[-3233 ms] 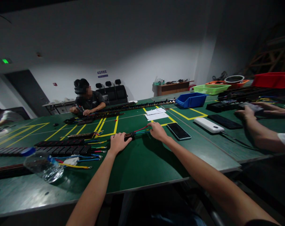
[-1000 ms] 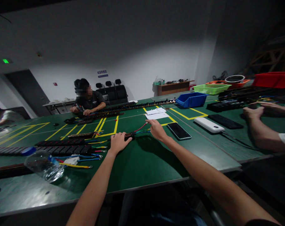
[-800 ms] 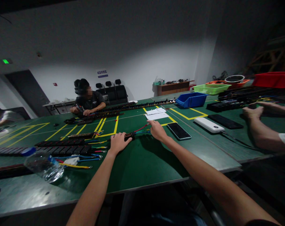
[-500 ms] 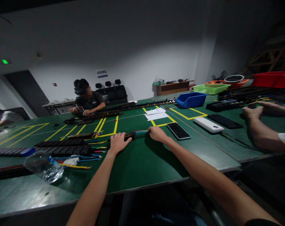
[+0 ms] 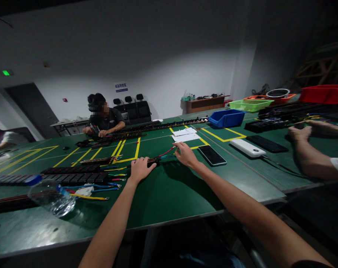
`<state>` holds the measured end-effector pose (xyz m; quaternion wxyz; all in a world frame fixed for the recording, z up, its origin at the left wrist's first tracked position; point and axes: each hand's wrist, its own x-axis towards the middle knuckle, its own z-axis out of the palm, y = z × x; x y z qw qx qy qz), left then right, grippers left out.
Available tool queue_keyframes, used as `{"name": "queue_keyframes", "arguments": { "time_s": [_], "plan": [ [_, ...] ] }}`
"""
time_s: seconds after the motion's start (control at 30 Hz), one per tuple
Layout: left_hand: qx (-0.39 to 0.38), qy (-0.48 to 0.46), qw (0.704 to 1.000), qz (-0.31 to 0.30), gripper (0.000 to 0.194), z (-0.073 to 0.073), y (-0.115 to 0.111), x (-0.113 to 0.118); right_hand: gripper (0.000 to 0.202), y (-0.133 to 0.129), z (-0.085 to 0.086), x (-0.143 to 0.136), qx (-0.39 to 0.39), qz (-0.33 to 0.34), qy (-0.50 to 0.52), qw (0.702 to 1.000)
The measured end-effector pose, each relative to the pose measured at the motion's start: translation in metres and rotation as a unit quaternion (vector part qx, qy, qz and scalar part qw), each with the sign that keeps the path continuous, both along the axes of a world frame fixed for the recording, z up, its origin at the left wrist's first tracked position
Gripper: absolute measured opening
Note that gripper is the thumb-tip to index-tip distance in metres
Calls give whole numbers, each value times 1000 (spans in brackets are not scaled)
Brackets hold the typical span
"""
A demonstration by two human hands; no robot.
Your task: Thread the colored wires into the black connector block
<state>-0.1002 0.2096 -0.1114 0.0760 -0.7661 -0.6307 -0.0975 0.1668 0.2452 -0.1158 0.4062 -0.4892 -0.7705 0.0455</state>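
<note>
My left hand point(image 5: 141, 169) is closed over a black strip point(image 5: 152, 161) lying on the green table mat point(image 5: 163, 201). From the strip's right end, a red wire point(image 5: 167, 152) rises to the right, apart from the blue and green wires point(image 5: 167, 156) lying lower. My right hand point(image 5: 184, 153) pinches the red wire's tip between thumb and finger. Black segmented strips point(image 5: 82, 178) with coloured, lugged wires lie left of my left hand.
A clear bottle point(image 5: 53, 197) lies at the front left. Right of my right hand are a phone point(image 5: 212, 155), a white power bank point(image 5: 247, 147) and another person's hands point(image 5: 301, 134). A blue bin point(image 5: 227, 118) and papers point(image 5: 185, 134) lie further back. Another person point(image 5: 106, 119) sits opposite.
The red wire has come up and away from the other wires, with my right hand slightly higher and its fingers more spread. My left hand has stayed in place.
</note>
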Motion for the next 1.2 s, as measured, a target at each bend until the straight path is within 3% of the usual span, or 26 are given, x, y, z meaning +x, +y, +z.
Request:
{"name": "queue_keyframes", "arguments": {
  "time_s": [0.17, 0.37, 0.53, 0.67, 0.8, 0.9, 1.1, 1.2],
  "plan": [
    [7, 6, 1000, 4, 64, -1, 0, 0, 38, -1, 2, 1, -73, -44, -69, 994],
    [9, 6, 1000, 6, 64, 0, 0, 1, 53, -3, 1, 1, -153, -38, -156, 975],
    [8, 1, 1000, 6, 63, 1, -1, 2, 46, -2, 2, 2, -124, -46, -122, 984],
    [7, -2, 1000, 3, 64, 0, 0, 1, 34, -1, 2, 2, -46, -37, -45, 997],
    [1, -3, 1000, 4, 65, 1, -1, 2, 35, -1, 2, 0, 10, -1, 2, 1000],
    [-3, -4, 1000, 7, 65, 3, -2, 2, 36, 0, 1, 1, -3, -14, -14, 1000],
    [0, -9, 1000, -1, 64, 1, -2, 1, 29, -2, 2, 3, -117, -43, -122, 985],
    [9, -4, 1000, 2, 64, 0, -1, 1, 29, -3, 2, 3, -122, -45, -133, 983]
  ]
}}
